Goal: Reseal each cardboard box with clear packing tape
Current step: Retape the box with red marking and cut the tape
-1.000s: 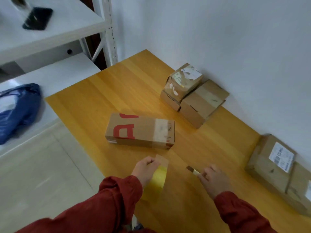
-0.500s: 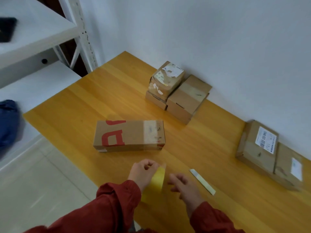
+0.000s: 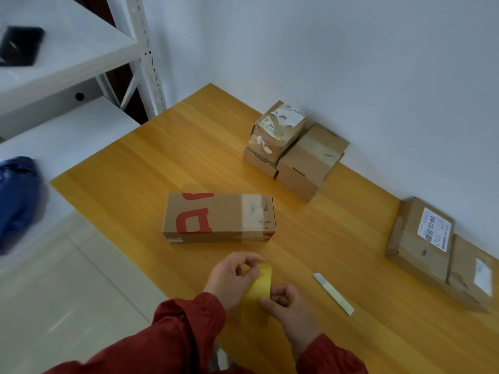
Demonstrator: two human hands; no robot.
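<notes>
A long cardboard box with red print [image 3: 216,218] lies on the wooden table [image 3: 162,157], a band of clear tape across its right end. Just in front of it my left hand [image 3: 229,276] holds a yellowish roll of packing tape [image 3: 260,283] upright. My right hand [image 3: 286,306] touches the roll's lower right side with thumb and fingers pinched on it. A small blade-like cutter [image 3: 333,294] lies on the table to the right of my hands.
Three brown boxes [image 3: 297,149] cluster against the wall at the back. Two flat parcels with labels [image 3: 432,244] lie at the right edge. White metal shelving [image 3: 67,63] with a dark object and a blue bag [image 3: 16,195] stands on the left.
My right hand set the cutter down on the table and came left onto the tape roll. My left hand has kept hold of the roll.
</notes>
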